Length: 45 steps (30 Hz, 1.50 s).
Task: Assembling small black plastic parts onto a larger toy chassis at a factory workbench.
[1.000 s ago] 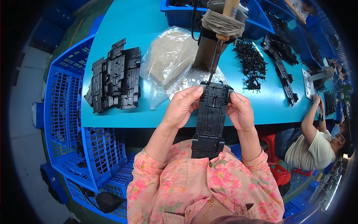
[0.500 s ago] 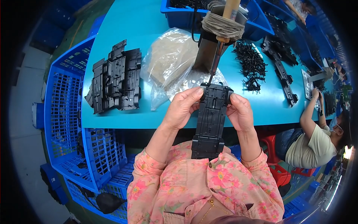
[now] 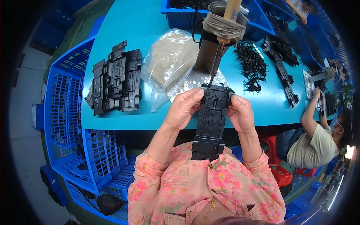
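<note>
Both my hands grip a long black molded plastic chassis part point(image 3: 210, 122) by its far end, one at each side. My left hand point(image 3: 183, 108) pinches the far left corner between thumb and fingers. On the far right corner, my right hand point(image 3: 241, 111) closes in the same way. The part's near end rests against or just above my shirt front. A soldering-iron-like tool point(image 3: 218, 60), with a wooden handle wrapped in cord, points down at the part's far left corner. Its tip is at or very near that corner; contact cannot be made out.
Black chassis parts point(image 3: 117, 80) are stacked on the teal table point(image 3: 157, 122) at left. A clear plastic bag point(image 3: 168, 60) lies behind my left hand. Small black pieces point(image 3: 250, 65) are heaped at right. A blue crate point(image 3: 67, 112) stands left; a person point(image 3: 313, 144) works at right.
Almost nothing differs. The chassis part and both hands stay under the tool, with only a very slight shift.
</note>
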### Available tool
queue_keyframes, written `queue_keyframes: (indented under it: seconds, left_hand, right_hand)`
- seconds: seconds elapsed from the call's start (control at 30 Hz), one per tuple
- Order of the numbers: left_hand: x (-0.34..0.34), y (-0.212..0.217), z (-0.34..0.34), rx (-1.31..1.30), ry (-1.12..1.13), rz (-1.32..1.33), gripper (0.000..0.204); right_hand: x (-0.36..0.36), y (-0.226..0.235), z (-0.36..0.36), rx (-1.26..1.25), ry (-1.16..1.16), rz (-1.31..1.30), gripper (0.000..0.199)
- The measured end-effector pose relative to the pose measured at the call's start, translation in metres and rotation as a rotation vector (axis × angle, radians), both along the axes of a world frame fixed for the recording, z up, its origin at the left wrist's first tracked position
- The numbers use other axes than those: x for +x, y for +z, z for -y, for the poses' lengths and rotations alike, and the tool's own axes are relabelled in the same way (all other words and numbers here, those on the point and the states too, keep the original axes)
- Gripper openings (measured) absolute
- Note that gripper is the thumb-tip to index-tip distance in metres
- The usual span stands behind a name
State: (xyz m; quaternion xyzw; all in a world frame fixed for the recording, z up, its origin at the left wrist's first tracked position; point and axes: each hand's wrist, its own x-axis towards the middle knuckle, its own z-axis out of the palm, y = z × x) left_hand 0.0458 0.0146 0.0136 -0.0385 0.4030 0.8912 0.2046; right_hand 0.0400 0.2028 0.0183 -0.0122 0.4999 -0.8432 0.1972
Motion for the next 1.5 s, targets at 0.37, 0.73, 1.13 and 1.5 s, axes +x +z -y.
queue_keyframes:
  seconds: [0.37,0.73,1.13,1.5]
  left_hand:
    - [0.001,-0.001,0.0,0.004,-0.004,-0.003,0.029]
    - [-0.002,-0.008,0.001,0.047,-0.021,-0.015,0.027]
    - [-0.001,-0.008,0.002,0.057,-0.028,-0.024,0.028]
    - [-0.001,-0.009,0.003,0.038,0.019,0.005,0.028]
  right_hand:
    - [0.0,0.001,0.0,-0.021,-0.017,0.009,0.025]
    - [0.002,0.008,0.004,0.056,-0.039,-0.041,0.025]
    - [0.002,0.006,0.004,0.036,-0.026,-0.047,0.026]
    - [-0.001,-0.005,0.008,-0.009,-0.044,0.051,0.021]
